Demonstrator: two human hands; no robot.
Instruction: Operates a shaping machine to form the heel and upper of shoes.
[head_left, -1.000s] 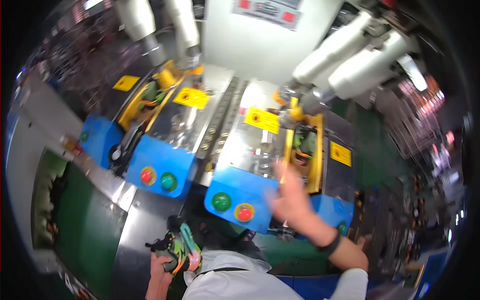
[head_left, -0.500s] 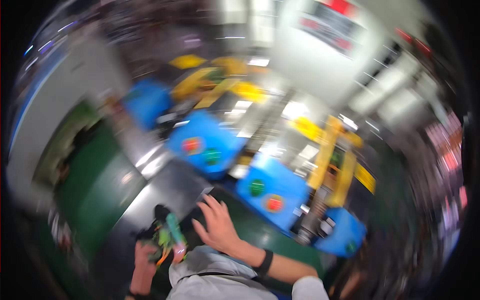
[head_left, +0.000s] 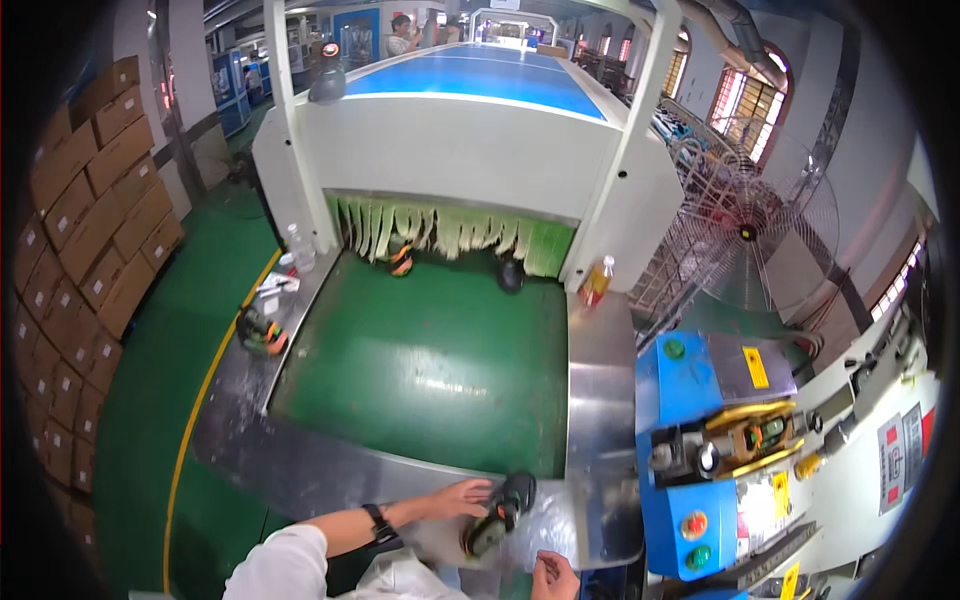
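Note:
A dark green and black shoe with an orange accent stands on the metal ledge in front of me, a black block rising from its opening. My left hand is beside it, fingers stretched toward its side; whether they touch it is unclear. A dark watch is on that wrist. To the right of the shoe, near the lower edge, my right hand has its fingers curled together. What they hold, if anything, is hidden.
Ahead, a green conveyor belt runs under a fringed curtain, where two shoes sit. Another shoe rests on the left ledge. A bottle stands at right, near a blue press machine and fan. Cartons are stacked left.
My view has swung from the blue press machines to the conveyor. The shoe, earlier at my left hand, now stands on the ledge. My right hand has gone from spread to curled.

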